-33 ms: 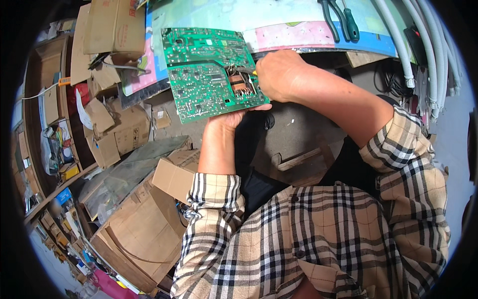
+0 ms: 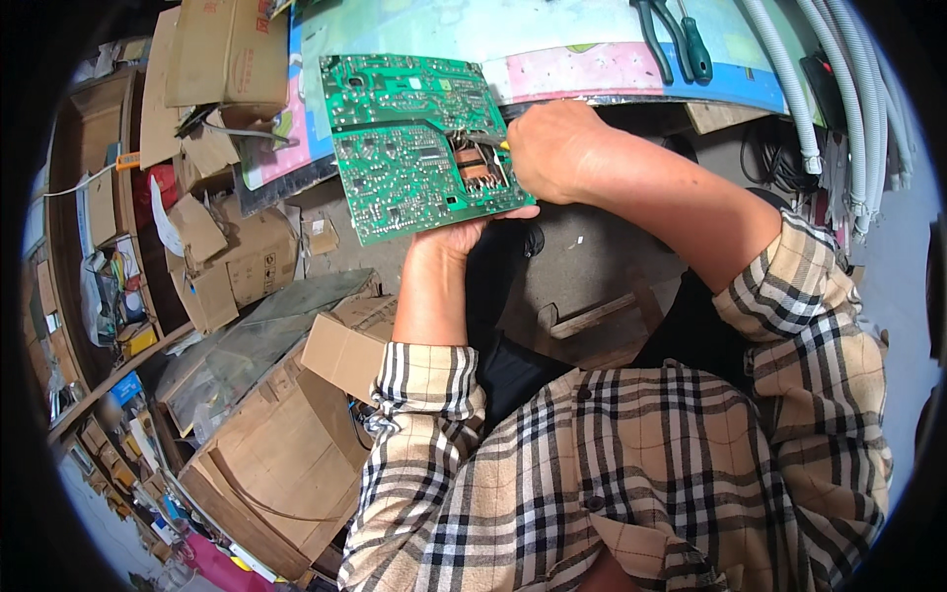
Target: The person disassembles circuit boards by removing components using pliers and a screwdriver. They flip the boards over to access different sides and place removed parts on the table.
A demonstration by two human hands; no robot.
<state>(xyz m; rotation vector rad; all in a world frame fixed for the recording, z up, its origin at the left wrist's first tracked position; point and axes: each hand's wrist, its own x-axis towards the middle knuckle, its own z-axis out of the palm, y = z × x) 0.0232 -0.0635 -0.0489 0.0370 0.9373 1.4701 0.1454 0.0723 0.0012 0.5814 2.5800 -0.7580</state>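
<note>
A green circuit board (image 2: 414,148) is held up tilted, solder side toward me. My left hand (image 2: 456,235) grips it from beneath at its near edge, fingers mostly hidden behind the board. My right hand (image 2: 557,153) is closed around a small tool with a yellow handle (image 2: 501,144). The tool's thin metal tip (image 2: 466,136) touches the board near a brownish cut-out area at its right side. Both forearms wear rolled-up checked sleeves.
Beyond the board lies a colourful mat (image 2: 592,59) with pliers and a green-handled screwdriver (image 2: 681,39) on it. Grey corrugated hoses (image 2: 819,89) hang at the right. Several cardboard boxes (image 2: 286,464) and cluttered shelves (image 2: 89,296) fill the left.
</note>
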